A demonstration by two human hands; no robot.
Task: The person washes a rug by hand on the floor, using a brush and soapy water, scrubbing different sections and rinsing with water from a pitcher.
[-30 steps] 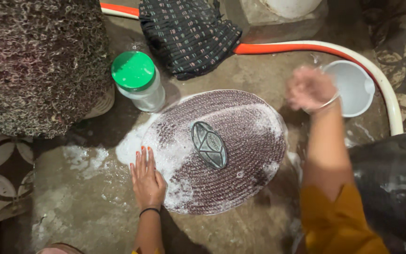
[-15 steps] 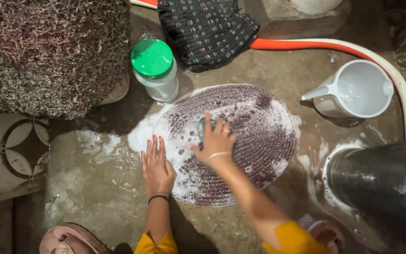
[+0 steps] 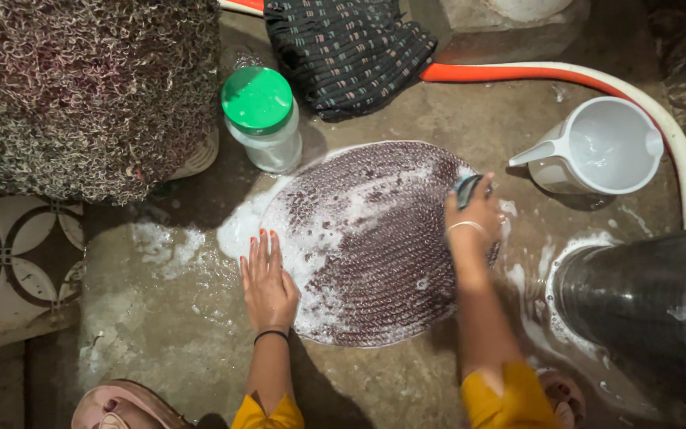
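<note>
brush [image 3: 467,189] mostly hidden in right hand [image 3: 475,216], black bucket [image 3: 645,310] cut off

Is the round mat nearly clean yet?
Partly. Foam already covers the left half of the round mat. The right hand holds a brush at the mat's right edge; the left hand presses its left edge. Suds remain all over, so rinsing looks left; the white jug stands nearby.
</note>
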